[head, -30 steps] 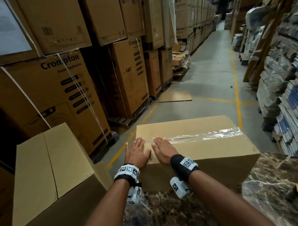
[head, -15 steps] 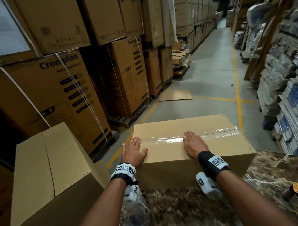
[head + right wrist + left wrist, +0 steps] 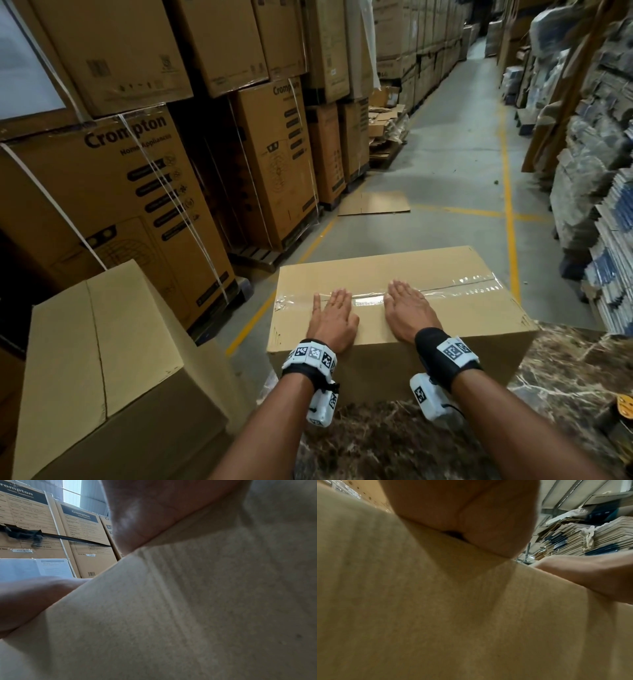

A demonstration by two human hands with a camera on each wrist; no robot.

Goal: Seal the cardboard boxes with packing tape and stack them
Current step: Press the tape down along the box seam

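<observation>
From the head view, a plain brown cardboard box (image 3: pixel 404 308), rectangular and matte, sits on the near corner of a dark marble-patterned desk (image 3: pixel 565 377), its left end overhanging the desk edge. A strip of glossy clear packing tape (image 3: pixel 445 291) runs along the box's top seam, wrinkled toward the right end. The left hand (image 3: pixel 334 320) lies flat on the box top near its left end, fingers (image 3: pixel 337 298) straight and close together on the tape. The right hand (image 3: pixel 409 313) lies flat just right of it, fingers straight and slightly spread, tips on the tape. Left of the box, apart from it, stands a second plain carton (image 3: pixel 102 359) with a closed top seam. Beyond the box, a grey concrete aisle (image 3: pixel 455 164) with yellow lines runs open into the distance, a flat cardboard sheet (image 3: pixel 375 203) lying on it.

The left wrist view shows the box's near wall (image 3: pixel 436 615), blurred ribbed cardboard, with the palm over its top edge; the fingers are hidden.

The right wrist view likewise shows the box's wall (image 3: pixel 188 615) and the palm resting at the top edge; the fingers cannot be seen.
</observation>
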